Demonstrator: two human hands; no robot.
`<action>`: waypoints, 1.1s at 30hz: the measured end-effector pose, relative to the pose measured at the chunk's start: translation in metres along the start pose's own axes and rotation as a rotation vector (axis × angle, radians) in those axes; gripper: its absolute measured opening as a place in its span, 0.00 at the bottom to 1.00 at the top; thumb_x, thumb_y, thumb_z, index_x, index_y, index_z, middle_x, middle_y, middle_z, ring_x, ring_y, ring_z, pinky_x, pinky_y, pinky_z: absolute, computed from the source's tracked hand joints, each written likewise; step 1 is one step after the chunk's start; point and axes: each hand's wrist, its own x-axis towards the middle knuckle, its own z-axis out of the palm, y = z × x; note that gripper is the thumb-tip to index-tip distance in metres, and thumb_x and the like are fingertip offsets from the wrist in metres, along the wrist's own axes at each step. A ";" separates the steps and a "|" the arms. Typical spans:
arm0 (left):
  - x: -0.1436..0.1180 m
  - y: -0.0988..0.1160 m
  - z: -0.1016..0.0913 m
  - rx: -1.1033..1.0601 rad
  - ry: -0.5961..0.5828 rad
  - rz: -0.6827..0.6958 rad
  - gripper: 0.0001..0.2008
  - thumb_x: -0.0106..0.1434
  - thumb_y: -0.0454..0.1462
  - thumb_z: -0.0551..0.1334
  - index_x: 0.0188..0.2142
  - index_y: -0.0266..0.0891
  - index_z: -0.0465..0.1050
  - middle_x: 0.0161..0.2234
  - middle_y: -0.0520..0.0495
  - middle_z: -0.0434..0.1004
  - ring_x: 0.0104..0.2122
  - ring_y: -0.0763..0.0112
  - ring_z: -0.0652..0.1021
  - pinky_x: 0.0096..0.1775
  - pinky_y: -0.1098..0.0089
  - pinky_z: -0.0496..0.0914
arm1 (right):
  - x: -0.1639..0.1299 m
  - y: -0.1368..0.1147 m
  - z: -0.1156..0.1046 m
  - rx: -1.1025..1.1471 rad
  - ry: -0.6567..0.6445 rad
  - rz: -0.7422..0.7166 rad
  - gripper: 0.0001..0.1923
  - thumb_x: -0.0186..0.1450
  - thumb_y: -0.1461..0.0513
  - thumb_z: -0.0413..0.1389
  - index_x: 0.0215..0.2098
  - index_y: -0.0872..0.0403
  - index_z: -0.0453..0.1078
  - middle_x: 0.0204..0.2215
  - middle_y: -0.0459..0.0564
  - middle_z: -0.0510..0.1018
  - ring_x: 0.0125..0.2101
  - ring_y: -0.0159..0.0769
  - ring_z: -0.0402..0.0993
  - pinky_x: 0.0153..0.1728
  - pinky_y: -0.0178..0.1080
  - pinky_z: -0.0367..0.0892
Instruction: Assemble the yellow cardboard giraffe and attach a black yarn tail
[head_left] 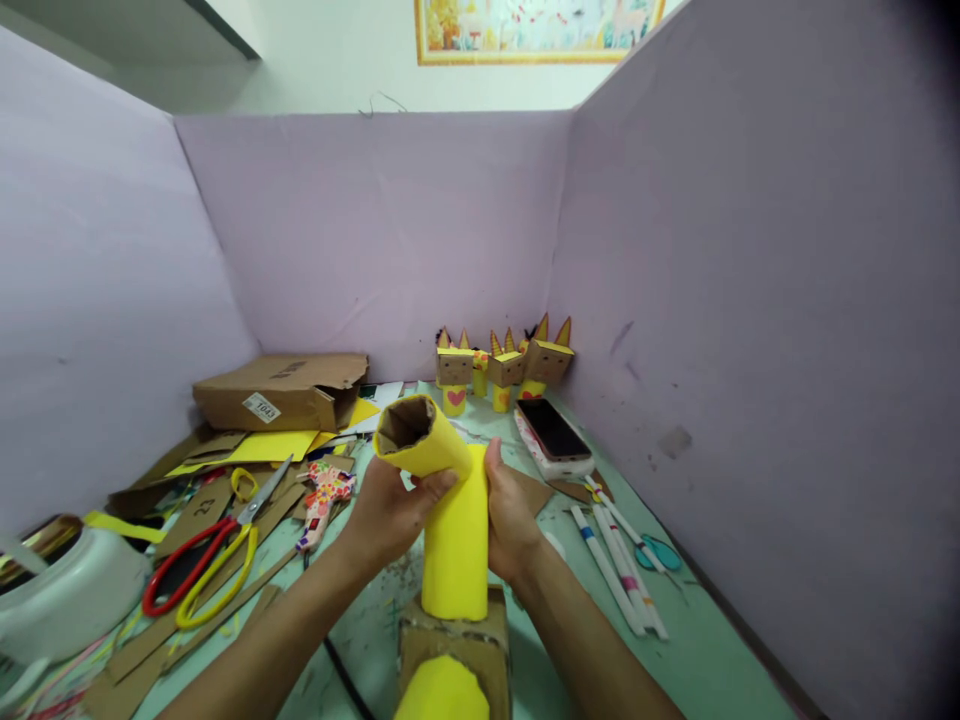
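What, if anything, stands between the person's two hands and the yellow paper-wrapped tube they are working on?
Nothing visible does. The left hand and right hand already grip the yellow paper-wrapped tube directly, one on each side. The scissors, phone and markers lie off to the sides on the table.

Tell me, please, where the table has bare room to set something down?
Bare green table lies right of the pens, and between the phone and box. The left, around the scissors and cardboard scraps, is crowded.
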 end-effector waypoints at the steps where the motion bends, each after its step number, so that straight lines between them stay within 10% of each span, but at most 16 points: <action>1: 0.001 0.002 -0.001 0.003 -0.002 0.030 0.10 0.55 0.42 0.61 0.32 0.37 0.72 0.28 0.45 0.77 0.37 0.58 0.76 0.46 0.57 0.68 | 0.000 -0.001 -0.002 -0.002 0.014 0.008 0.36 0.64 0.43 0.29 0.47 0.53 0.69 0.30 0.53 0.80 0.29 0.40 0.76 0.34 0.42 0.69; 9: -0.004 0.013 -0.024 -0.094 0.201 0.226 0.41 0.49 0.41 0.68 0.59 0.46 0.49 0.58 0.40 0.56 0.56 0.55 0.63 0.54 0.56 0.61 | 0.002 -0.002 -0.011 -0.047 0.142 0.024 0.37 0.61 0.39 0.35 0.35 0.58 0.73 0.19 0.51 0.77 0.19 0.35 0.72 0.22 0.35 0.65; 17: -0.014 0.040 -0.053 0.539 0.330 0.560 0.13 0.48 0.36 0.68 0.34 0.43 0.68 0.36 0.47 0.70 0.46 0.55 0.69 0.51 0.55 0.62 | -0.004 -0.001 0.001 -0.059 0.234 -0.008 0.35 0.60 0.38 0.38 0.46 0.54 0.68 0.17 0.47 0.75 0.17 0.35 0.71 0.20 0.35 0.64; 24: -0.024 0.056 -0.055 0.507 0.143 0.415 0.06 0.55 0.38 0.62 0.34 0.46 0.71 0.28 0.50 0.72 0.49 0.55 0.69 0.51 0.59 0.63 | -0.010 0.009 0.018 -0.230 0.210 -0.227 0.32 0.58 0.39 0.44 0.52 0.48 0.63 0.28 0.45 0.77 0.24 0.32 0.71 0.25 0.33 0.65; 33: -0.032 0.048 -0.057 0.599 0.211 0.322 0.10 0.56 0.41 0.60 0.38 0.43 0.70 0.32 0.50 0.77 0.33 0.62 0.76 0.36 0.68 0.70 | -0.014 0.015 0.023 -0.592 0.209 -0.418 0.35 0.62 0.41 0.39 0.55 0.53 0.62 0.53 0.52 0.69 0.54 0.40 0.61 0.54 0.39 0.54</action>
